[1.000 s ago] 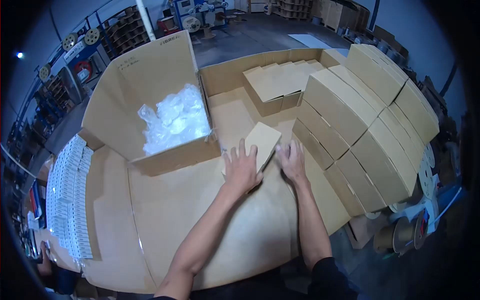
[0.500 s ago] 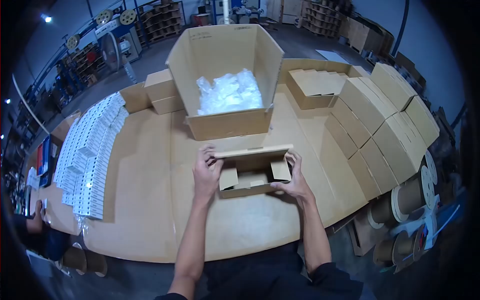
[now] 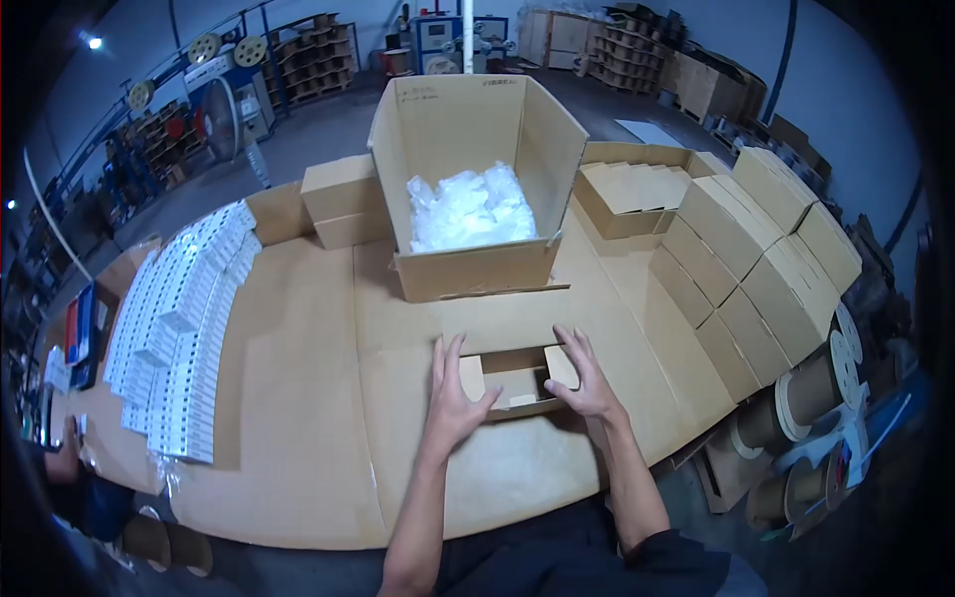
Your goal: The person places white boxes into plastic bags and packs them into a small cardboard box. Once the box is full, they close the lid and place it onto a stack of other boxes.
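Note:
A small brown cardboard box (image 3: 522, 409) stands on the table before me, its lid (image 3: 507, 316) raised and leaning away. The inside shows, with small flaps at its left and right ends. My left hand (image 3: 458, 406) grips the left end, fingers along the side and thumb at the front corner. At the right end my right hand (image 3: 589, 383) has its fingers over the flap (image 3: 562, 366) and its thumb by the front wall. Behind the lid is a large open carton (image 3: 477, 277) holding clear plastic bags (image 3: 473, 209).
Rows of small white boxes (image 3: 184, 328) are stacked at the left. Closed brown boxes (image 3: 746, 269) pile up on the right, beside an open tray of cardboard (image 3: 637, 189). Cable spools (image 3: 806, 388) stand below the right edge. Another person's hand (image 3: 68, 448) shows at far left.
The box's lid has swung back, away from me, and opened wider. My left hand has shifted from the lid's left corner to the box's left end. My right hand stays at the right end.

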`<state>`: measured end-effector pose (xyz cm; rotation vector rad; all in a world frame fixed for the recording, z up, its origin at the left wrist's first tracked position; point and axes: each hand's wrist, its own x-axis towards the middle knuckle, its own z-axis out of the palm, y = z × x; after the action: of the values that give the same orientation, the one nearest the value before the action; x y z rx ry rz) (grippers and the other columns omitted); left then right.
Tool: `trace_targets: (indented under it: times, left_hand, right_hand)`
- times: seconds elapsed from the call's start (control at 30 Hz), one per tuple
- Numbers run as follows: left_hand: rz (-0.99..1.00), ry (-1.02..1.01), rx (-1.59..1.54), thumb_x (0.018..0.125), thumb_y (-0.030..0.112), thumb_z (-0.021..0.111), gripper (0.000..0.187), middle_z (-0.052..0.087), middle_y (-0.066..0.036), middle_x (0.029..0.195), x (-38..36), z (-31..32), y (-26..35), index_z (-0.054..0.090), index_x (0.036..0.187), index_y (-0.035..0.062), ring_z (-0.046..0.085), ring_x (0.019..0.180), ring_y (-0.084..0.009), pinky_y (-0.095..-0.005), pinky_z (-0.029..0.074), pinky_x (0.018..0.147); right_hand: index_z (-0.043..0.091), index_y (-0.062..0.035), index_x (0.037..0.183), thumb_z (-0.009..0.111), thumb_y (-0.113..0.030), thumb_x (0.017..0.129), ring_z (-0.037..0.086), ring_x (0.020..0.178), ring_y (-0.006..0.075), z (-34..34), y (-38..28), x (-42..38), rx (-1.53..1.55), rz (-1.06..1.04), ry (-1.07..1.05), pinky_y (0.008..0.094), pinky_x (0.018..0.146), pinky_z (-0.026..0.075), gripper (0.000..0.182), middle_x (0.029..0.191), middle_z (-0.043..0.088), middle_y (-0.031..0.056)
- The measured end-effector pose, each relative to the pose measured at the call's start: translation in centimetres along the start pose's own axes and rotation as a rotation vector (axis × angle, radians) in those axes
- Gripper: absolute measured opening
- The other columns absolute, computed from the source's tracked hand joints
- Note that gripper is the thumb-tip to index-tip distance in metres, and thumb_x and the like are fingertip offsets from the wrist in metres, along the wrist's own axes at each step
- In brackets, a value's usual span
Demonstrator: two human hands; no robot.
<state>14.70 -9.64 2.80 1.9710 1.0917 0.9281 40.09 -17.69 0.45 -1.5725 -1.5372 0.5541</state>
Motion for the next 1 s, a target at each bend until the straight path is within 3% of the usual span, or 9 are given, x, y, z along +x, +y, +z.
trace_targets:
  times: [0.27, 0.4, 0.43, 0.53, 0.57, 0.7, 0.83, 0.93, 1.0]
  left_hand:
    - [0.118, 0.192, -0.049, 0.076, 0.008, 0.071, 0.092, 0.037, -0.023, 0.157, 6.3, 2.1, -2.8, 0.03, 0.158, 0.0049, 0.031, 0.15, -0.0413, -0.0478, 0.027, 0.124]
    - [0.171, 0.366, -0.031, 0.073, 0.008, 0.075, 0.079, 0.034, -0.023, 0.159, 9.2, 2.1, -3.2, 0.044, 0.146, 0.0045, 0.036, 0.146, -0.042, -0.0488, 0.032, 0.121]
    - [0.184, 0.422, -0.04, 0.074, 0.01, 0.078, 0.07, 0.036, -0.023, 0.154, 9.7, 2.0, -3.3, 0.049, 0.137, 0.0037, 0.042, 0.14, -0.0409, -0.0489, 0.039, 0.116]
    - [0.156, 0.521, 0.082, 0.075, 0.013, 0.083, 0.066, 0.042, -0.022, 0.145, 9.4, 1.3, -2.5, 0.05, 0.131, 0.0032, 0.045, 0.134, -0.0376, -0.0482, 0.041, 0.111]
    - [0.133, 0.555, 0.069, 0.072, 0.019, 0.088, 0.065, 0.046, -0.019, 0.132, 9.3, 1.4, -3.0, 0.051, 0.124, 0.0038, 0.048, 0.125, -0.0344, -0.0465, 0.045, 0.103]
    - [0.052, 0.452, 0.175, 0.072, 0.025, 0.091, 0.063, 0.046, -0.015, 0.117, 8.5, 0.9, -3.7, 0.052, 0.116, 0.0039, 0.051, 0.11, -0.0309, -0.0443, 0.047, 0.096]
    - [0.028, 0.425, 0.175, 0.079, 0.023, 0.087, 0.045, 0.052, -0.013, 0.109, 8.4, 0.1, -3.7, 0.057, 0.107, 0.0031, 0.056, 0.102, -0.0309, -0.0427, 0.05, 0.09]
    - [0.099, 0.44, 0.181, 0.089, 0.026, 0.081, 0.037, 0.057, -0.013, 0.103, 8.7, -0.1, -4.7, 0.058, 0.103, 0.0006, 0.058, 0.094, -0.0315, -0.0425, 0.051, 0.086]
    - [0.101, 0.492, 0.146, 0.095, 0.029, 0.075, 0.034, 0.058, -0.015, 0.099, 8.8, 0.2, -5.3, 0.057, 0.101, -0.0007, 0.058, 0.088, -0.0335, -0.0436, 0.05, 0.082]
  right_hand:
    - [0.033, -0.0094, 0.161, 0.078, -0.021, 0.074, 0.026, 0.153, 0.0405, 0.1, 2.3, 7.1, 0.065, -0.136, 0.053, 0.0477, 0.124, 0.026, 0.098, 0.164, 0.025, 0.0256]
    - [0.032, -0.0099, 0.162, 0.078, -0.021, 0.075, 0.026, 0.153, 0.0429, 0.2, 3.1, 10.7, 0.0, -0.16, 0.057, 0.0488, 0.124, 0.026, 0.098, 0.162, 0.029, 0.0281]
    - [0.032, -0.0101, 0.162, 0.078, -0.021, 0.075, 0.026, 0.153, 0.0437, 0.6, 3.2, 11.1, -0.004, -0.157, 0.06, 0.0491, 0.124, 0.026, 0.098, 0.161, 0.03, 0.0287]
    - [0.031, -0.0112, 0.162, 0.078, -0.023, 0.075, 0.025, 0.152, 0.0453, 1.6, 3.3, 12.7, 0.015, -0.139, 0.051, 0.0503, 0.124, 0.026, 0.099, 0.16, 0.031, 0.0305]
    - [0.031, -0.0119, 0.162, 0.077, -0.025, 0.075, 0.026, 0.152, 0.046, 1.7, 3.3, 12.8, -0.101, -0.143, 0.069, 0.0501, 0.123, 0.028, 0.1, 0.161, 0.029, 0.0308]
    - [0.031, -0.0148, 0.163, 0.078, -0.025, 0.074, 0.03, 0.15, 0.0476, 1.8, 2.7, 12.8, -0.11, -0.115, 0.08, 0.0494, 0.121, 0.032, 0.1, 0.161, 0.027, 0.0317]
    - [0.03, -0.0144, 0.163, 0.08, -0.025, 0.074, 0.03, 0.15, 0.0468, 1.9, 1.9, 13.3, -0.206, -0.099, 0.05, 0.0488, 0.121, 0.033, 0.102, 0.161, 0.027, 0.0313]
    - [0.043, -0.0088, 0.156, 0.079, -0.027, 0.078, 0.038, 0.145, 0.0464, 2.4, 1.1, 13.0, -0.269, -0.149, 0.145, 0.0475, 0.117, 0.038, 0.088, 0.161, 0.03, 0.0284]
    - [0.052, -0.0045, 0.147, 0.074, -0.027, 0.086, 0.051, 0.134, 0.0445, 2.3, 0.8, 12.1, -0.216, -0.154, 0.203, 0.0465, 0.109, 0.045, 0.068, 0.15, 0.046, 0.0283]
